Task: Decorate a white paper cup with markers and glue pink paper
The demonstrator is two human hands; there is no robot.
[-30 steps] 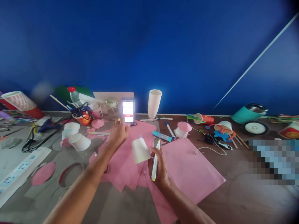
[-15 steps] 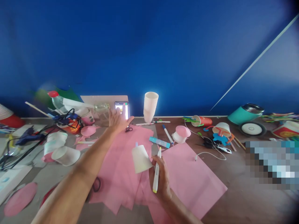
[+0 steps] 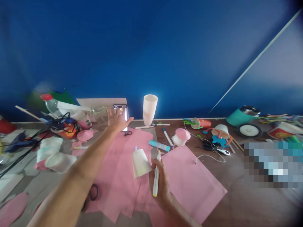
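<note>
While the right hand grips a paper cup, its marker points tip-up, away.

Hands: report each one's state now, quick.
Left hand: open, fingers spread at the phone.
Right hand: closed, holding a paper cup and a marker.

I see a deep blue wall filling the upper view, crossed at right by a thin pale diagonal line. Below it runs a brown table, grey toward the left, evenly lit.
</note>
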